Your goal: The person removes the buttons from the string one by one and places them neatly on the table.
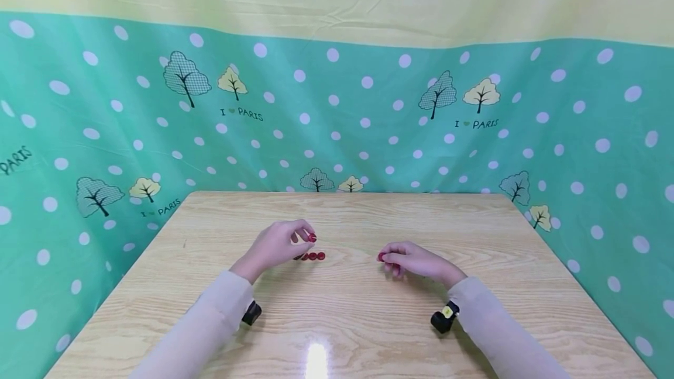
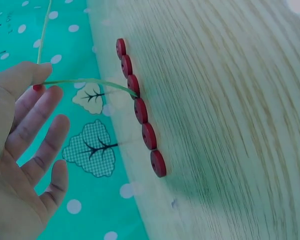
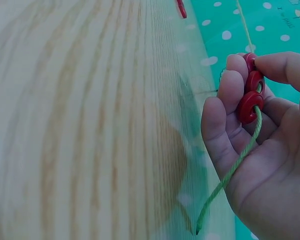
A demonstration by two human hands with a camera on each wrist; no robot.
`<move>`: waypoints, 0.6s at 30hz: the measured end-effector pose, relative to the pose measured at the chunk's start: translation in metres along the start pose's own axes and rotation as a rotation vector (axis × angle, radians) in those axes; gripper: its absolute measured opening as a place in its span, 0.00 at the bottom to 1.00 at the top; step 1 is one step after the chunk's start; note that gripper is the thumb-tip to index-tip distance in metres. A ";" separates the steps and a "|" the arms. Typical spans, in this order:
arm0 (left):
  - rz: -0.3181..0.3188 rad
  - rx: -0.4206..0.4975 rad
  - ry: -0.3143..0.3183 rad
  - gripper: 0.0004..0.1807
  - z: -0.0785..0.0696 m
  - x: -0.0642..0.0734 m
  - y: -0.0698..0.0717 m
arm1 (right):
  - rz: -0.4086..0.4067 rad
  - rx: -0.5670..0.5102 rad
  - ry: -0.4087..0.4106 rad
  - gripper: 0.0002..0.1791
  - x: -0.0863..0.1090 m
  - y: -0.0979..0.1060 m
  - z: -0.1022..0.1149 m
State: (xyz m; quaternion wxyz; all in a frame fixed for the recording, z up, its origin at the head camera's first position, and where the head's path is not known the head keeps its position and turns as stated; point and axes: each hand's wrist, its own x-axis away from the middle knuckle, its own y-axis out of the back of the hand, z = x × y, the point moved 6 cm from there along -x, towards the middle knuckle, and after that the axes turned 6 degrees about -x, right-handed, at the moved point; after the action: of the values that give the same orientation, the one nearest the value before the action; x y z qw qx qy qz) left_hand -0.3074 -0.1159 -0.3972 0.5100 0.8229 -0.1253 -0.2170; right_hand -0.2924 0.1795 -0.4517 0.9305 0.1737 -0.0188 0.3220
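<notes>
My left hand [image 1: 279,244] is raised over the left-middle of the table, pinching a red button [image 1: 312,238] between thumb and fingertips. In the left wrist view only a red sliver of that button shows, and a green string [image 2: 85,80] runs out from the pinch. Just below this hand, a row of red buttons [image 2: 141,111] lies on the table. My right hand [image 1: 413,259] is to the right, its thumb and fingers gripping red buttons [image 3: 250,107] threaded on green string [image 3: 232,170]. One string end hangs past the palm; another stretch leads upward from the fingertips.
The light wood table [image 1: 337,332] spreads under both hands. A green dotted cloth [image 1: 337,133] with printed trees hangs behind it and along both sides. Black wrist cameras [image 1: 443,319] sit below each wrist.
</notes>
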 end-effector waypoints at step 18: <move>-0.008 -0.006 0.023 0.08 0.012 0.008 0.007 | 0.001 -0.015 -0.005 0.17 0.001 0.000 0.001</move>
State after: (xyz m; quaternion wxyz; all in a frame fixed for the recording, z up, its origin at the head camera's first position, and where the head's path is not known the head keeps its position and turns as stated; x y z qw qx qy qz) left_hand -0.3059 -0.1324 -0.3971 0.5130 0.8243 -0.1154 -0.2099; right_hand -0.2919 0.1798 -0.4507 0.9316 0.1676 -0.0234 0.3217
